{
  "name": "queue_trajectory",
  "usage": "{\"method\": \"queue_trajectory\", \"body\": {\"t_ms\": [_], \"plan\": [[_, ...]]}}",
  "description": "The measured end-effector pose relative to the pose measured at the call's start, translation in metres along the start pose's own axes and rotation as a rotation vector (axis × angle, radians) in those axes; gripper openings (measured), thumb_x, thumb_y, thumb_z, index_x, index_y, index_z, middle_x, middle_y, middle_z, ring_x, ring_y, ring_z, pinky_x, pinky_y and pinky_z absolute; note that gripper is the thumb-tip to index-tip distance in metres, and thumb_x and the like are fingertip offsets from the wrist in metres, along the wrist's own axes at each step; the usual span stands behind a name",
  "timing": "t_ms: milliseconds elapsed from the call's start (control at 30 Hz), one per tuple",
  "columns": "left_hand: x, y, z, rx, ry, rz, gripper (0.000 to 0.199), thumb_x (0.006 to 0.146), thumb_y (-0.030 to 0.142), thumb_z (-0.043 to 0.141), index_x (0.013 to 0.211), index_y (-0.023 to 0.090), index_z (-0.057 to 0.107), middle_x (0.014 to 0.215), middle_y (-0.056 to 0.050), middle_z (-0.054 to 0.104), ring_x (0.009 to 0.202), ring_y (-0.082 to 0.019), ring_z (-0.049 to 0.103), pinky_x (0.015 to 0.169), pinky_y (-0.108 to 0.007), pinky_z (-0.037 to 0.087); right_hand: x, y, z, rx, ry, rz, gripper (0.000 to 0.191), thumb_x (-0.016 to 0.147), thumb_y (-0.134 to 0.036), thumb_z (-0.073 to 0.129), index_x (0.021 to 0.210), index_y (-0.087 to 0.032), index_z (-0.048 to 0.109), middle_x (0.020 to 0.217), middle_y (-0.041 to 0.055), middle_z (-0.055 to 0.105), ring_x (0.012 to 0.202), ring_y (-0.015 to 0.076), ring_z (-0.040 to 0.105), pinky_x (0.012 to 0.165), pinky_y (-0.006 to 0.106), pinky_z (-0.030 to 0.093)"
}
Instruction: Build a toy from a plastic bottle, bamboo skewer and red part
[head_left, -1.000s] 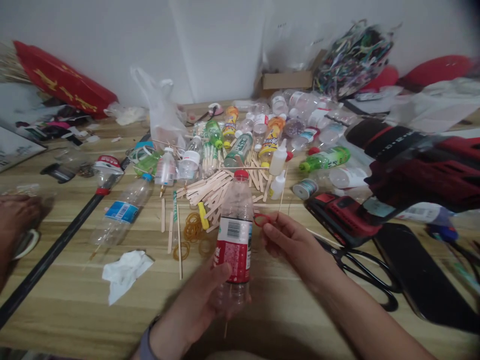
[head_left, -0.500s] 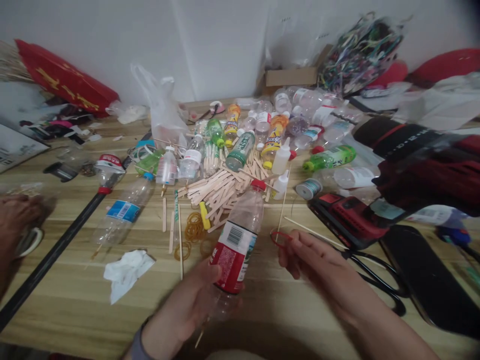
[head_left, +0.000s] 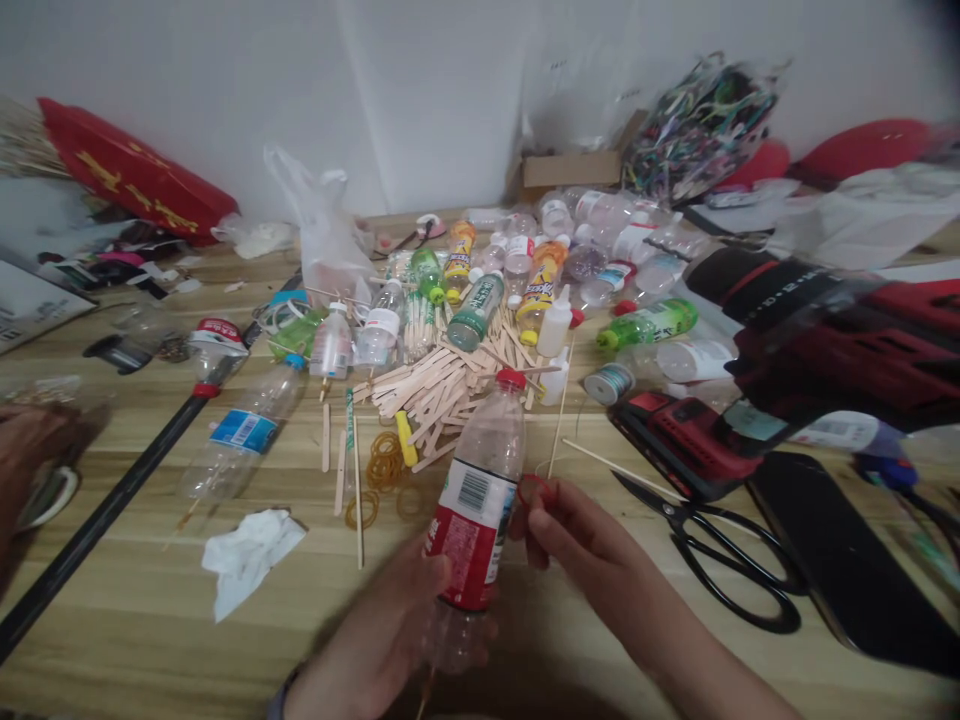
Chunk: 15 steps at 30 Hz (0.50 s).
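My left hand is wrapped round the lower part of a clear plastic bottle with a red cap and a red-and-white label. The bottle leans slightly right, cap pointing away from me. A thin wooden stick pokes out at its base, and another crosses close to its cap. Beside the label, my right hand pinches a thin red ring; whether it is rubber or plastic I cannot tell. Past the bottle lie a heap of flat wooden sticks and some rubber bands.
Black scissors, a phone and a red cordless drill lie on the right. Several plastic bottles crowd the back. On the left are a bottle with a blue label, a black pole and another person's hand.
My right hand has moved left with the red ring, close to the bottle's side. The bottle stays in my left hand, a little more upright. The scissors show more fully.
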<state>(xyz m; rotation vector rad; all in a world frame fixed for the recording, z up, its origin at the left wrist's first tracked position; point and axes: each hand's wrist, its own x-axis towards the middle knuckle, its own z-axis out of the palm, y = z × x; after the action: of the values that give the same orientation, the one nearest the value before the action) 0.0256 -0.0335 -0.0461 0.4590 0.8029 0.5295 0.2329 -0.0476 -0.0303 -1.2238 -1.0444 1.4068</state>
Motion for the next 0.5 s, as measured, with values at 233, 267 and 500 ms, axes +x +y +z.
{"method": "queue_trajectory", "body": {"t_ms": [233, 267, 500], "plan": [[0.008, -0.002, 0.013, 0.024, 0.091, 0.027, 0.05, 0.071, 0.054, 0.082, 0.103, 0.018, 0.068, 0.084, -0.004, 0.074, 0.067, -0.02, 0.067, 0.057, -0.03, 0.054, 0.016, 0.009, 0.018, -0.012, 0.005, 0.0, 0.052, 0.072, -0.064, 0.077, 0.073, -0.024, 0.043, 0.069, -0.0044, 0.047, 0.061, 0.014, 0.043, 0.056, 0.027, 0.038], [0.011, 0.0, 0.016, 0.038, 0.125, 0.026, 0.047, 0.075, 0.052, 0.079, 0.105, 0.016, 0.067, 0.085, -0.005, 0.073, 0.067, -0.02, 0.067, 0.054, -0.028, 0.052, 0.021, 0.009, 0.017, -0.017, 0.013, 0.001, 0.05, 0.071, -0.06, 0.079, 0.074, -0.024, 0.043, 0.069, -0.0047, 0.047, 0.062, 0.0141, 0.043, 0.057, 0.027, 0.038], [0.01, -0.006, 0.017, -0.027, 0.152, 0.022, 0.052, 0.074, 0.054, 0.079, 0.108, 0.017, 0.063, 0.087, -0.005, 0.074, 0.065, -0.018, 0.069, 0.047, -0.023, 0.045, 0.026, 0.012, 0.018, -0.043, -0.008, 0.009, 0.046, 0.071, -0.054, 0.079, 0.074, -0.024, 0.045, 0.07, -0.0045, 0.048, 0.064, 0.0146, 0.043, 0.058, 0.028, 0.039]]}}
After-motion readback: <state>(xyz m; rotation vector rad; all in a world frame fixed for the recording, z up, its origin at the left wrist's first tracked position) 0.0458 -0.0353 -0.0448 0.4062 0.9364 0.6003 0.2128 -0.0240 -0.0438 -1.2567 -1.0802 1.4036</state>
